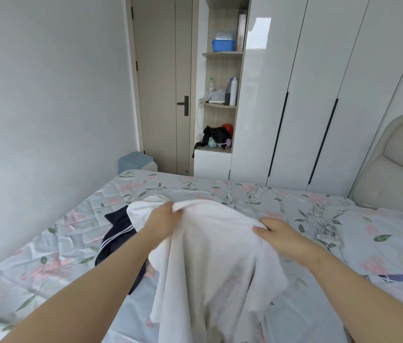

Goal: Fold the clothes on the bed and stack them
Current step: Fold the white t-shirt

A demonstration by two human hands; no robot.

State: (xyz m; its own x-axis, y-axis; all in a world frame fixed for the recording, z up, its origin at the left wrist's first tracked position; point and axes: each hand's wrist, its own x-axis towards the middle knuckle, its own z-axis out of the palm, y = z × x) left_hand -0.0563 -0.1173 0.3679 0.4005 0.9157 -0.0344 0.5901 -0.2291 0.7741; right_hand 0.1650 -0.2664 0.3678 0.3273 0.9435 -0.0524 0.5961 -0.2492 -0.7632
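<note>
Above the bed (pixel 257 194), your left hand (pixel 163 215) and right hand (pixel 278 235) gripped the white shirt (pixel 210 258) by its top edge, navy clothes (pixel 116 235) at nine o'clock.

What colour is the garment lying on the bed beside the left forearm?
The garment is dark navy with thin white stripes, as the head view shows.

White garment (pixel 215 256) pinched in both hands: soft matt cloth, slightly textured. Navy garment (pixel 116 236) left of left hand: smooth dark cloth, white striped trim. Bedsheet (pixel 66 243) below: quilted floral fabric, faint sheen. Wardrobe doors (pixel 319 95) beyond hands: glossy white.
</note>
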